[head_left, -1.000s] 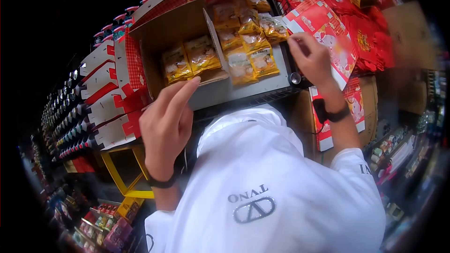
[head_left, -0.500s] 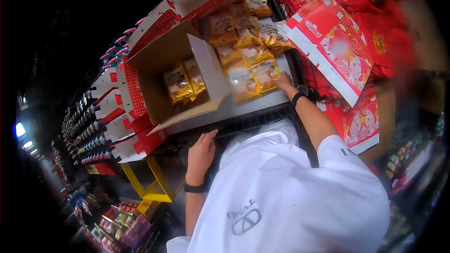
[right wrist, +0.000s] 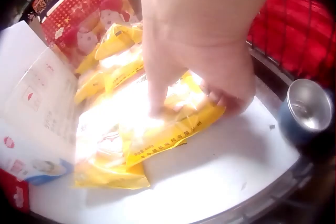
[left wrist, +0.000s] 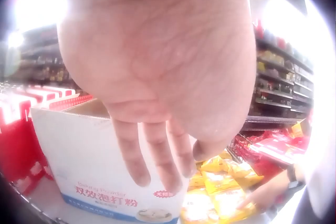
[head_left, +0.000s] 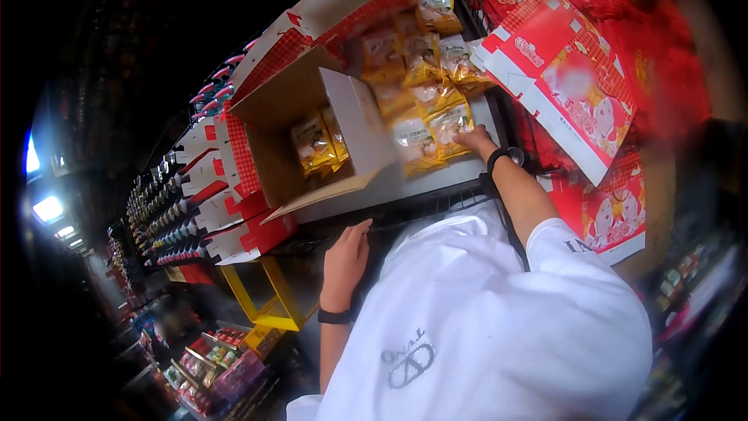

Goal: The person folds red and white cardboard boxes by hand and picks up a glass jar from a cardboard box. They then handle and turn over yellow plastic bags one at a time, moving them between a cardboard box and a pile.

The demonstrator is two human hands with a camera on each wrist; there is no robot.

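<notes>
My right hand (head_left: 478, 140) grips a yellow packet (head_left: 448, 118) at the near right end of a group of similar packets. In the right wrist view, its thumb presses on top of that packet while the other fingers curl round the right edge. My left hand (head_left: 345, 263) hangs at the shelf's front edge, holding nothing. In the left wrist view its fingers (left wrist: 160, 155) extend loosely in front of the white cardboard box (left wrist: 79, 155). That box stands with its flaps up, and several yellow packets (head_left: 313, 146) lie inside.
A metal cup (right wrist: 308, 111) stands right of the packets. Red-and-white flat cartons (head_left: 565, 82) and red bags lie on the right. Folded red-checked cartons (head_left: 218, 187) line the left side. Below them is a yellow frame (head_left: 273, 300).
My right hand has come down from the far right of the packets onto the nearest one. The left hand has drawn back from the box's front edge. The head view has shifted.
</notes>
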